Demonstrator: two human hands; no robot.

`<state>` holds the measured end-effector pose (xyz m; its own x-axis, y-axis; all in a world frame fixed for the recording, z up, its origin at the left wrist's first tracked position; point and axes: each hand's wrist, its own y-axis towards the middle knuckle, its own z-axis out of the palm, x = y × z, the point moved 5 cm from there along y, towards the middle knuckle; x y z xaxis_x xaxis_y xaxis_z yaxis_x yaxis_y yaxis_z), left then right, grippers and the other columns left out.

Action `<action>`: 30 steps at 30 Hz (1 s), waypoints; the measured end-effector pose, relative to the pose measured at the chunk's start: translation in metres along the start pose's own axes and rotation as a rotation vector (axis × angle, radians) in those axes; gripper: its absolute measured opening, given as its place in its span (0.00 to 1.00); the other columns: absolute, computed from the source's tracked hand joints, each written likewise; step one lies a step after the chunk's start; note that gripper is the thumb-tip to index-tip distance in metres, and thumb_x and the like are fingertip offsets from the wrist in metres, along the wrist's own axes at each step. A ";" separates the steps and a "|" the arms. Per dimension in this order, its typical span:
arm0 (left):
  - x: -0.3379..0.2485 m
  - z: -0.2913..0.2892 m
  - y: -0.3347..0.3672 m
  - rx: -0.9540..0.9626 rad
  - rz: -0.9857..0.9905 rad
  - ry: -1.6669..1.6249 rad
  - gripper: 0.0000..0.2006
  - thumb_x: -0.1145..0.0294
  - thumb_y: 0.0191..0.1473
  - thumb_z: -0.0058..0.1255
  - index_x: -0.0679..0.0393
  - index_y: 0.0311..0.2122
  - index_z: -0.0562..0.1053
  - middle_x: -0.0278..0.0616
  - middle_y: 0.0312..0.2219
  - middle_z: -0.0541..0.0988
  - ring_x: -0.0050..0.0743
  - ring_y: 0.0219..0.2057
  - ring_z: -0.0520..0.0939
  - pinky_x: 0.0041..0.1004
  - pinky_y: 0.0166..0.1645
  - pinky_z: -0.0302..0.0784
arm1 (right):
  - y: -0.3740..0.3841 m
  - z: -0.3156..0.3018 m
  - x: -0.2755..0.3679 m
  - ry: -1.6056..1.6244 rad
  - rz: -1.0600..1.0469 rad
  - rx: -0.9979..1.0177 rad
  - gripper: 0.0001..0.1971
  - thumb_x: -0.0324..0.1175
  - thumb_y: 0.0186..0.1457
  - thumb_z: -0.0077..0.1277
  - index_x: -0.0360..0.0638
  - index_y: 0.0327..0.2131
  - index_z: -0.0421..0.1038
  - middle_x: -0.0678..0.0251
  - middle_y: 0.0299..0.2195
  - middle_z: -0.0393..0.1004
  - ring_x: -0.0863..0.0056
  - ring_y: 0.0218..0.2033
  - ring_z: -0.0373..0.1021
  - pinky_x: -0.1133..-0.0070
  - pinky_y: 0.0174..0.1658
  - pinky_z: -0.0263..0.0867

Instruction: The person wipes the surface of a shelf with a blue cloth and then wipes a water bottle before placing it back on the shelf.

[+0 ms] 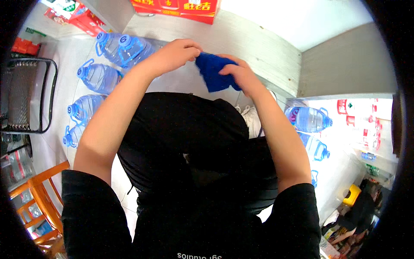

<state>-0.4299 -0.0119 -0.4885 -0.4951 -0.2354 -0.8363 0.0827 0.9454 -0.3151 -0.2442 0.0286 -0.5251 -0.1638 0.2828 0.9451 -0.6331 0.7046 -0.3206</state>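
A dark blue cloth (212, 74) hangs between my two hands, above my knees and in front of a pale wooden board. With its fingers pinched together, my left hand (179, 54) grips the cloth's upper left corner. My right hand (241, 75) has the other side, its thumb lying over the fabric and its fingers mostly behind it. The cloth looks folded or bunched, its lower edge loose. Close beyond my left forearm stand large clear water bottles with blue caps and handles (137, 51).
More water bottles (97, 77) line the floor on the left, others (308, 119) on the right. A red box (177, 9) sits on the pale ledge (258, 45) ahead. A black-framed chair (26, 95) and a wooden chair (43, 203) stand at left. Another person (358, 211) shows at lower right.
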 end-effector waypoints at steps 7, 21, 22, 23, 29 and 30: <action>-0.067 0.065 -0.004 0.092 0.086 -0.178 0.23 0.52 0.54 0.47 0.61 0.47 0.71 0.40 0.39 0.76 0.27 0.40 0.76 0.28 0.43 0.71 | -0.100 -0.043 0.043 0.656 -0.039 -0.070 0.31 0.41 0.46 0.42 0.32 0.53 0.61 0.54 0.46 0.71 0.64 0.43 0.70 0.72 0.49 0.65; -0.076 0.093 0.011 0.075 0.033 -0.821 0.06 0.65 0.50 0.48 0.53 0.26 0.69 0.28 0.23 0.67 0.18 0.26 0.67 0.21 0.33 0.63 | -0.092 -0.059 0.024 0.695 -0.117 -0.251 0.28 0.39 0.50 0.42 0.34 0.53 0.61 0.57 0.49 0.68 0.68 0.47 0.67 0.74 0.52 0.61; -0.080 0.095 0.009 0.082 0.015 -1.007 0.06 0.64 0.51 0.46 0.53 0.28 0.69 0.28 0.25 0.66 0.18 0.26 0.67 0.21 0.34 0.63 | -0.093 -0.060 0.021 0.696 -0.112 -0.254 0.28 0.39 0.50 0.42 0.34 0.53 0.61 0.57 0.49 0.68 0.68 0.47 0.67 0.74 0.52 0.61; -0.078 0.094 0.010 0.085 0.011 -1.010 0.06 0.64 0.51 0.46 0.53 0.28 0.69 0.28 0.25 0.66 0.18 0.26 0.67 0.21 0.34 0.63 | -0.093 -0.060 0.018 0.630 -0.085 -0.223 0.28 0.37 0.48 0.43 0.34 0.54 0.61 0.58 0.48 0.69 0.68 0.47 0.67 0.75 0.52 0.61; -0.073 0.089 0.001 0.028 0.029 -0.896 0.06 0.64 0.49 0.47 0.53 0.31 0.69 0.27 0.26 0.66 0.17 0.29 0.67 0.22 0.35 0.63 | -0.095 -0.048 0.016 0.133 -0.190 -0.205 0.35 0.19 0.42 0.50 0.46 0.58 0.58 0.56 0.46 0.67 0.68 0.48 0.64 0.78 0.52 0.59; -0.076 0.088 -0.001 0.016 0.016 -0.878 0.06 0.64 0.49 0.47 0.53 0.30 0.69 0.27 0.25 0.66 0.17 0.29 0.66 0.22 0.35 0.63 | -0.095 -0.047 0.011 0.133 -0.187 -0.209 0.35 0.19 0.42 0.50 0.46 0.58 0.58 0.56 0.46 0.67 0.68 0.48 0.64 0.78 0.52 0.59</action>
<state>-0.3162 -0.0151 -0.4636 0.3502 -0.3165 -0.8816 0.0995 0.9484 -0.3010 -0.1501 -0.0042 -0.4874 0.0506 0.2083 0.9767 -0.4709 0.8674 -0.1606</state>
